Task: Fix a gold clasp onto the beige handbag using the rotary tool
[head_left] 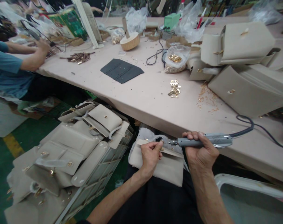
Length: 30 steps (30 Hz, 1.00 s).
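A beige handbag rests on my lap, its flap edge facing up. My right hand is wrapped around a grey electric screwdriver, which lies nearly level. The screwdriver's bit points left and reaches the bag's top, close to my left fingertips; whether it touches a screw is too small to tell. Thumb and fingers of my left hand pinch a small metal fitting at the flap. Part of the fitting is hidden by the fingers.
Left of me, a crate is heaped with beige bags. The table holds gold metal plates, a bag of fittings, a dark sheet and stacked handbags. The screwdriver's cord crosses the right side. A co-worker sits far left.
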Available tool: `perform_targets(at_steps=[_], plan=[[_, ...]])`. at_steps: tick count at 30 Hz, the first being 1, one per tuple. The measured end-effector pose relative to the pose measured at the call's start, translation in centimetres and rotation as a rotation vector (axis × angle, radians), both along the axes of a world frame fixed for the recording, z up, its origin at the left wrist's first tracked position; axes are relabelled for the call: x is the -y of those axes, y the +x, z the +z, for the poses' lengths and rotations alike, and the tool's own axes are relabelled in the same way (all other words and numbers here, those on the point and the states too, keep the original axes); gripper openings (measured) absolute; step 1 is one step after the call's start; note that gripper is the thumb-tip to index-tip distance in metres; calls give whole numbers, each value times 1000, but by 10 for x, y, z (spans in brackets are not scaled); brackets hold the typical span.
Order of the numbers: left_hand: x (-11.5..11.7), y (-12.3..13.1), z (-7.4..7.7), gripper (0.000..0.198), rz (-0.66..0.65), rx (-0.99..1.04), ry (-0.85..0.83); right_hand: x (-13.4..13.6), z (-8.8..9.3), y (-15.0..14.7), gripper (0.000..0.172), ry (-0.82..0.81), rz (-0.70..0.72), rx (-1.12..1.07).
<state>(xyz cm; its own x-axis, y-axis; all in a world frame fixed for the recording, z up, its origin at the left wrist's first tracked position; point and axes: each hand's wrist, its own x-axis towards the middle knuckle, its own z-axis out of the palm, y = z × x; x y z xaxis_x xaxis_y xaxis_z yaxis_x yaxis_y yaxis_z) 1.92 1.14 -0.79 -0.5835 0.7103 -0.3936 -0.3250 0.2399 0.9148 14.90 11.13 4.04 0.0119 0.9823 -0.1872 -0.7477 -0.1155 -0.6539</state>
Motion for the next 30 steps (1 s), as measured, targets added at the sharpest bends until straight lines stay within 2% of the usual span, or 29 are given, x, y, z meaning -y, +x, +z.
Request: perform_targets(at_steps=[10,30], plan=[[-1,0,3,54,-12,23,11,1,-3,2,26,12,2,-10],[-4,-1,1,46,-2,73,-17,-2,-4,-6,23,-24,-19,3]])
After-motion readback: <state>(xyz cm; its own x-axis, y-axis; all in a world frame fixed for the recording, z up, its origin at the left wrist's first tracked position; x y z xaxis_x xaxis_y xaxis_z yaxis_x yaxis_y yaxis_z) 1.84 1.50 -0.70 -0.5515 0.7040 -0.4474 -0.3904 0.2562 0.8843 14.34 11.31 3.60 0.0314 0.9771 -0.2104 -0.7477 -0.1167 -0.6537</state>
